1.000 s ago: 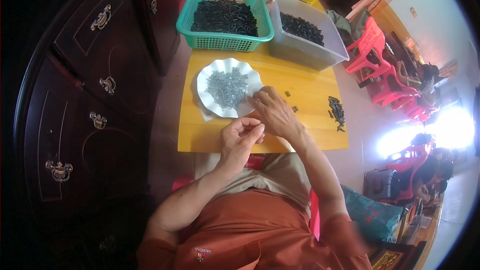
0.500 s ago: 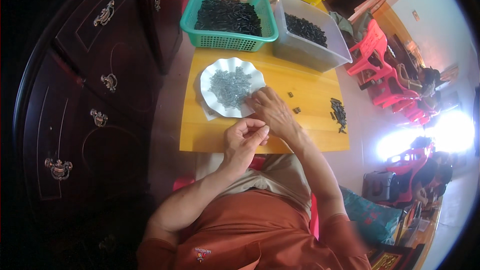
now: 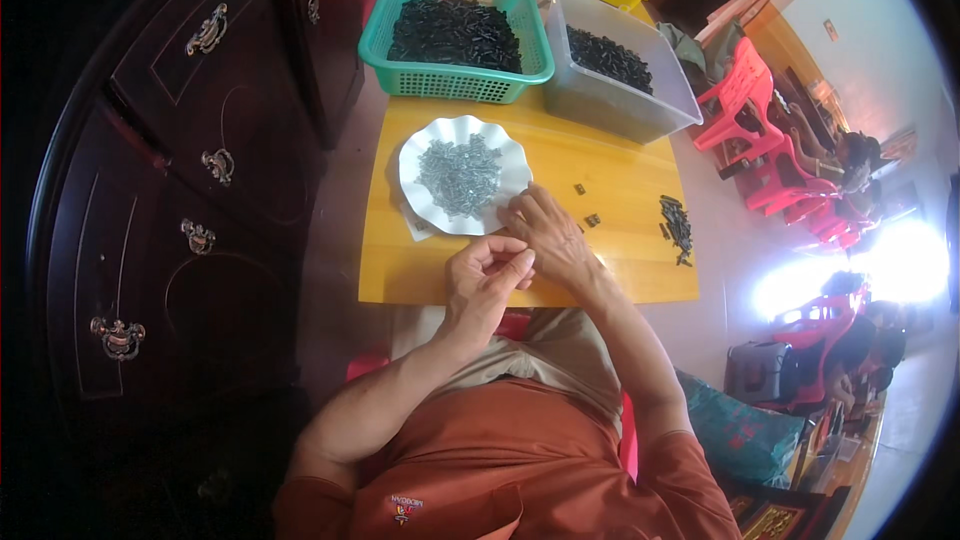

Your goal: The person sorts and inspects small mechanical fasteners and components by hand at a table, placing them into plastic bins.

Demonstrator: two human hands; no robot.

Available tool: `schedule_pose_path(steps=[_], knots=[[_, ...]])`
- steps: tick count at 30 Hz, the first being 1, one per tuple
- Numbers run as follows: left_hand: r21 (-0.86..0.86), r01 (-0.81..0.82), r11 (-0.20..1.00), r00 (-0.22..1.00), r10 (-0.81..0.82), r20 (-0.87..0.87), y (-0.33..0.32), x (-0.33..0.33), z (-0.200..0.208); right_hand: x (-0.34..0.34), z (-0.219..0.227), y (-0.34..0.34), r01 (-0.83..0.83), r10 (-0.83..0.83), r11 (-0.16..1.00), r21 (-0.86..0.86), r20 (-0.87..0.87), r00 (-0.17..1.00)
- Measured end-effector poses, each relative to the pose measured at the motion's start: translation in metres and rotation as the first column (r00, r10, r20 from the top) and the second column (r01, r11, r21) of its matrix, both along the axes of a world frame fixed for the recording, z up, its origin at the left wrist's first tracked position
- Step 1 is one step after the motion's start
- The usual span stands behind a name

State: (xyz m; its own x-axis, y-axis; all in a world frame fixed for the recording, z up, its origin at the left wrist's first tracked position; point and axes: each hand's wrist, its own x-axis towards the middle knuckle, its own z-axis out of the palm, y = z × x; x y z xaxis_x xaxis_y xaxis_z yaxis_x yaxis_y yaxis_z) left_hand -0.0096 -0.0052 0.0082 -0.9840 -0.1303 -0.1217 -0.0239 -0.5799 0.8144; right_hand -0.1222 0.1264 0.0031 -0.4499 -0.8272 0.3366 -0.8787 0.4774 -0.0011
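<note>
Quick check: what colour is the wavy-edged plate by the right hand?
White; the wavy-edged plate beside the right hand shows in the head view.

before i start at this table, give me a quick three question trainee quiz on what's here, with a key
1. What does the white wavy-edged plate hold?
a) black pieces
b) small clear or silvery pieces
c) only a folded cloth

2. True or false: in this view, the green basket stands left of the clear plastic bin.

3. Fill in: the ____ hand is at the plate's lower right rim.

Key:
1. b, small clear or silvery pieces.
2. True.
3. Right; the right hand is there, while the left hand is just below the plate.
</note>
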Motion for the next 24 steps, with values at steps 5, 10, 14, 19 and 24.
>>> schedule_pose_path(steps=[5, 10, 14, 19, 24], knots=[[0.017, -0.013, 1.0, 1.0, 0.013, -0.003, 0.0, -0.001, -0.001, 0.006, 0.001, 0.003, -0.002, 0.003, 1.0, -0.014, 0.006, 1.0], [0.01, -0.026, 1.0, 0.999, 0.026, -0.02, -0.002, -0.002, -0.001, 0.011, 0.01, 0.009, -0.015, 0.019, 0.997, -0.071, 0.053, 0.998], [0.012, -0.021, 1.0, 0.999, 0.021, -0.03, -0.003, -0.002, 0.0, 0.015, 0.018, 0.014, 0.044, 0.023, 0.951, -0.305, 0.214, 0.977], [-0.016, -0.005, 1.0, 1.0, 0.005, -0.025, -0.004, -0.002, -0.002, 0.028, 0.027, 0.017, 0.194, -0.001, 0.857, -0.477, 0.375, 0.927], [-0.033, 0.034, 0.999, 0.999, -0.035, -0.016, -0.003, -0.001, -0.002, 0.041, 0.035, 0.024, 0.328, 0.021, 0.834, -0.443, 0.62, 0.785]])
